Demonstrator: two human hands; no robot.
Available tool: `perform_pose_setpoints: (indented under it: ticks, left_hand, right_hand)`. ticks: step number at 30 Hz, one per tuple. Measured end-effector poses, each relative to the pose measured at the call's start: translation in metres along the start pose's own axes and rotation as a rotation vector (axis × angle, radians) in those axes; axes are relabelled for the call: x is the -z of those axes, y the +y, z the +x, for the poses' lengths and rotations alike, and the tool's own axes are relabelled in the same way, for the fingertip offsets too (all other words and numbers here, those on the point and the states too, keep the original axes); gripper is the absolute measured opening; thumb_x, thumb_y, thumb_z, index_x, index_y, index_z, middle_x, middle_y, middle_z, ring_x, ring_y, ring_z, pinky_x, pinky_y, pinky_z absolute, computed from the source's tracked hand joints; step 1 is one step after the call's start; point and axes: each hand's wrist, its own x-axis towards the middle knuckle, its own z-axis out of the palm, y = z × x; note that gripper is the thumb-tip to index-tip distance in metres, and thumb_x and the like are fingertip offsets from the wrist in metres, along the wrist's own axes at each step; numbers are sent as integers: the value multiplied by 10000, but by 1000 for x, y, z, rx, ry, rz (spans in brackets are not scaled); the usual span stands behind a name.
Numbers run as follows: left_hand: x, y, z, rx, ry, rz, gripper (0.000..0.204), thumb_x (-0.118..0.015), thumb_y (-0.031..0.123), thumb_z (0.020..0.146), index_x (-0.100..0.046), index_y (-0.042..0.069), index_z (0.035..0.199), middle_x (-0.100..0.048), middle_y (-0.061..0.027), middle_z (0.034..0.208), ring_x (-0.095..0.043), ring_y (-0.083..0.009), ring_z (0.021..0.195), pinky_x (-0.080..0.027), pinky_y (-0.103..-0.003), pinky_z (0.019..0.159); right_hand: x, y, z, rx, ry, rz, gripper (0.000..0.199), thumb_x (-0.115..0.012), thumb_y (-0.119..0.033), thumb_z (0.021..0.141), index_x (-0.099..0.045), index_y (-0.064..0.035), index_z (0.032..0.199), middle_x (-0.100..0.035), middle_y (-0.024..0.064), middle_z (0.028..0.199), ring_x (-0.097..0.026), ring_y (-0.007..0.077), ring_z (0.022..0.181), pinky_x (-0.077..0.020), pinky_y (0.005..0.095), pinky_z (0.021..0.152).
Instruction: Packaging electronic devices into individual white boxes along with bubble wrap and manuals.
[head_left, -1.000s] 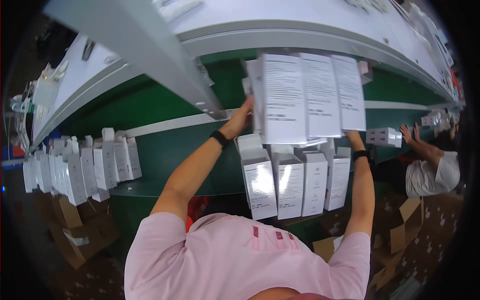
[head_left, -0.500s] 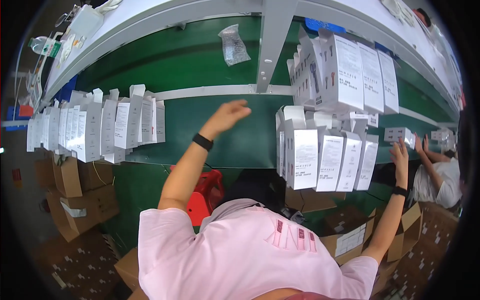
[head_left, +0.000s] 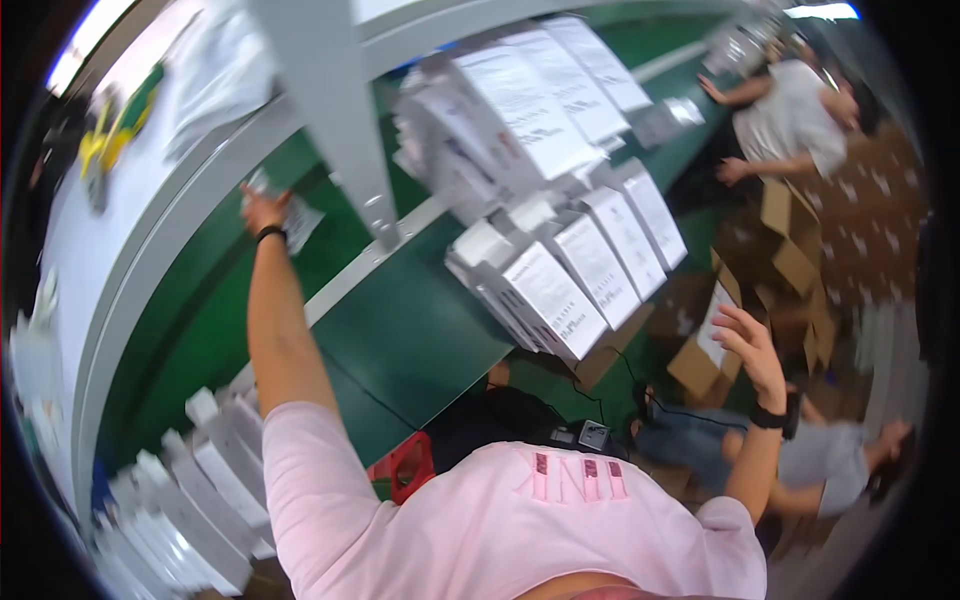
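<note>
Head-worn fisheye looks steeply down, tilted, over the green table (head_left: 420,340).

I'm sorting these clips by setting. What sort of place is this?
Probably a factory packing line: rows of white cartons stand along a green conveyor belt, brown cardboard boxes sit on the floor, and another person works further along.
</note>
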Motion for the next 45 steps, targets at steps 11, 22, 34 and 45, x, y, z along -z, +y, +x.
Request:
perform_pose_setpoints:
  ticks: [11,22,34,45]
  left_hand:
    - [72,-17,-158,93,-265,-1336,606,-657,247,841,-381,30,1334,-559,-139,1227,-576,-317,1109,-484,-413,957]
    - [170,41,-451,284,-774,-1722,382,-480,289,972,-505,50,1269,-584,-97,1191,-565,-238,1100,-462,-394,943]
    - [196,64,-458,279,-1284,-1299,694,-591,492,862,-443,15,1343,-543,-152,1298,-544,-330,1195,-539,-495,907]
    - [151,119,-540,675,-1517,-1692,622,-656,289,830,-430,53,1360,-514,-194,1328,-538,-409,1179,-575,-435,875]
  right_hand:
    - [-107,-54,-65,142,-322,-81,513,-683,-173,880,-501,-28,1337,-600,132,1227,-598,207,1067,-470,321,935]
    - [-252,-53,-40,886,58,-13,392,-775,-142,740,-525,-41,1026,-588,96,939,-620,273,736,-501,370,651]
    - [-172,11,-45,581,-226,537,95,-682,-87,861,-653,-15,916,-638,125,1057,-612,156,771,-491,268,684]
    - [-92,22,-7,1181,536,-27,210,-685,37,715,-680,-38,911,-618,103,967,-573,284,857,-483,368,728]
